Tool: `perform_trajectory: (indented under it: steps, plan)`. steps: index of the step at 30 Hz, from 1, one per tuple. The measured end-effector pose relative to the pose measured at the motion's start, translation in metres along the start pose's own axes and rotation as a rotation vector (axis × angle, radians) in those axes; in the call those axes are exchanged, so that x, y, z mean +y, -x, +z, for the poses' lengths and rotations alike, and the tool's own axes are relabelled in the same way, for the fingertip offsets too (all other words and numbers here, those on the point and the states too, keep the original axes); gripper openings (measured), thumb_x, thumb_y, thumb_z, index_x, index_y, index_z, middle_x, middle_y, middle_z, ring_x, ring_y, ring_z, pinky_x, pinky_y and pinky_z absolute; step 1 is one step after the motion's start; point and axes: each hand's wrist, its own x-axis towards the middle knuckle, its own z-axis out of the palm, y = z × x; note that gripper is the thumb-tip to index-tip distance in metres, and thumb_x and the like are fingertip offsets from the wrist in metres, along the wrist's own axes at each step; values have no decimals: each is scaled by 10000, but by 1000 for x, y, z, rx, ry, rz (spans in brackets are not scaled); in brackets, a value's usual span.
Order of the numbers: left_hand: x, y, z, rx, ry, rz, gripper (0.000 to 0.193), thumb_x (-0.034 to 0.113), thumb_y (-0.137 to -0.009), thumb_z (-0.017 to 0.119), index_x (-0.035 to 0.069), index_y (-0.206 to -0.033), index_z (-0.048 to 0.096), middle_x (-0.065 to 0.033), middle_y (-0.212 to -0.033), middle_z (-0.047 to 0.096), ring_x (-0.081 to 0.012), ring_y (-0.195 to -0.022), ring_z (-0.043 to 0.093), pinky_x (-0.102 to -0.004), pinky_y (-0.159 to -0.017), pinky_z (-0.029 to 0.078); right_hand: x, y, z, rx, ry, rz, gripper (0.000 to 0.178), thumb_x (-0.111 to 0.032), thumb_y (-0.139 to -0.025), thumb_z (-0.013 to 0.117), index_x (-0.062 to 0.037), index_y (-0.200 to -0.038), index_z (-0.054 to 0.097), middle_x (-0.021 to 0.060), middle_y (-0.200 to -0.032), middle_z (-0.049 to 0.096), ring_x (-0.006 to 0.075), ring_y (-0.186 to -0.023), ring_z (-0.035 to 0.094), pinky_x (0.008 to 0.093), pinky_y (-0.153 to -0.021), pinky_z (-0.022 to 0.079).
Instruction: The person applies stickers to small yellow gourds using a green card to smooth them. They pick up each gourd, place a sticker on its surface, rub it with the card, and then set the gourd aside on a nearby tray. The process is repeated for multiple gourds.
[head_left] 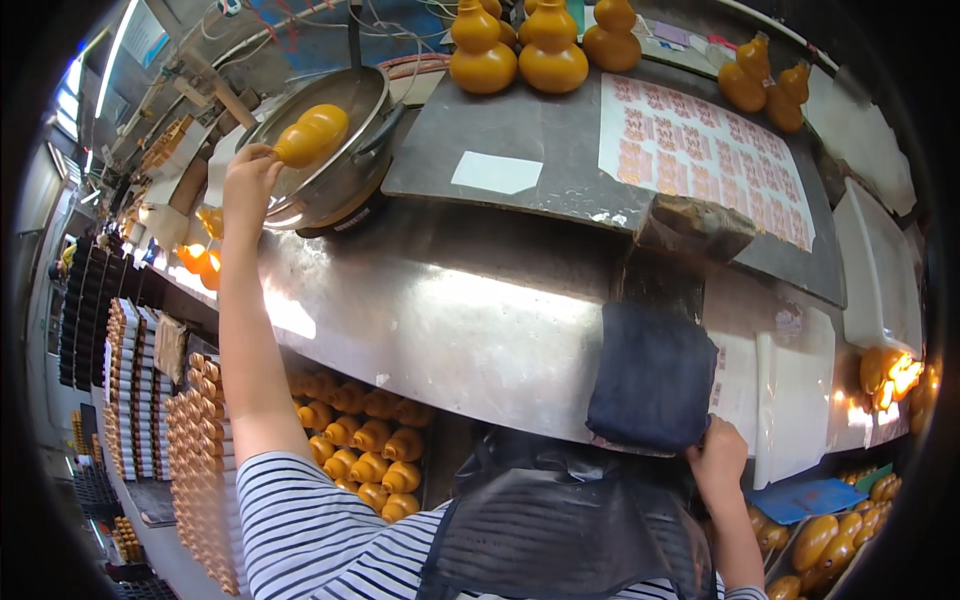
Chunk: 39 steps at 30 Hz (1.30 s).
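My left hand [252, 178] reaches out to the far left, its fingers closed on the narrow end of a glossy yellow-orange gourd bottle [318, 132]. The bottle lies tilted over a wide metal pan [290, 205], and I cannot tell whether it touches the pan. At the near right, my right hand [718, 456] is closed at the corner of a folded dark blue cloth [652, 375], which lies at the front edge of the metal bench. The right fingertips are partly hidden against the cloth.
A grey board [420, 150] bears a small white card [497, 172] and a sheet of red-printed labels [700, 155]. Several gourd bottles [553, 60] stand along its back. A dark block [700, 225] sits at its front edge. Crated gourds [370, 435] lie below the bench.
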Motion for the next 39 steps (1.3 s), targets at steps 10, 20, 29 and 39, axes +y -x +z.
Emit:
perform_trajectory:
  steps: [10, 20, 29, 39]
  plan:
    - [-47, -29, 15, 210, -5, -478, 286, 298, -788, 751, 44, -919, 749, -107, -967, 720, -233, -832, 702, -322, -786, 520, -1, -13, -10, -187, -196, 66, 229, -114, -635, 712, 9, -792, 601, 209, -701, 621, 401, -698, 612, 455, -640, 476]
    - [12, -26, 17, -65, -110, 267, 189, 69, -790, 641, 31, -972, 607, -127, -1120, 644, -337, -986, 612, -382, -835, 497, 37, -8, -4, -293, -718, 338, 123, -93, -745, 649, 14, -723, 594, 133, -605, 588, 209, -586, 593, 341, -555, 449]
    - [-139, -47, 53, -207, -204, 356, 351, 72, -948, 525, -5, -1290, 522, -171, -1308, 548, -319, -1192, 542, -358, -990, 446, 227, 36, -72, 209, 817, 743, 193, -231, -804, 675, -68, -891, 618, 111, -818, 677, 299, -783, 664, 397, -657, 541]
    - [-118, -49, 57, -297, -216, 368, 308, 109, -996, 460, 9, -1283, 514, -143, -1317, 531, -271, -1194, 537, -337, -1011, 417, 186, -86, -32, 5, 432, 639, 481, -361, -820, 640, 14, -1114, 579, 199, -798, 676, 326, -785, 683, 424, -644, 542]
